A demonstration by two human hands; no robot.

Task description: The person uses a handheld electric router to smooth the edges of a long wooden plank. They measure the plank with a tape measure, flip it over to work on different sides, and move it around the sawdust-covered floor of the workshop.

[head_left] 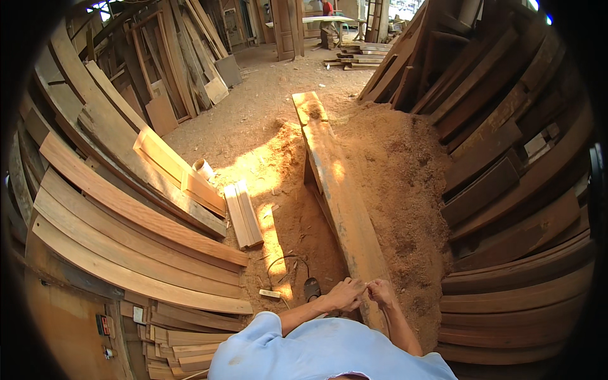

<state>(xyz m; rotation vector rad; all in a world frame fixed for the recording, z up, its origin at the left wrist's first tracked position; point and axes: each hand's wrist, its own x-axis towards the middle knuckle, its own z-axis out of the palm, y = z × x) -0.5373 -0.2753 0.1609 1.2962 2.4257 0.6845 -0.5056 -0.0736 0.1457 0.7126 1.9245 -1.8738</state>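
"Above the near end of the long plank bench [347, 209], what were our hands doing?"

"Our left hand [347, 295] and right hand [382, 292] met there, close together. Their fingers were curled inward; whether they pinched something small between them, or whether we touched the wood, we couldn't tell."

"Why hold them that way?"

"Our forearms came in from either side, which probably let one hand steady the other. The bench ran from beneath them toward the far ground, raised, so we took it for a support at a handy height."

"And what lay about it?"

"Sawdust [405, 183] was heaped along its right side. On the left, a short bundle of strips [239, 218] lay flat, likely kept together for easy reach. Nearer us, a cable [294, 256] looped beside a dark object [312, 289] that we couldn't make out."

"Farther out?"

"Long boards [139, 215] were ranked on the left and darker planks [516, 310] on the right, presumably to leave us a middle passage. At the far end, someone in red [327, 7] was by a pale tabletop [316, 19]."
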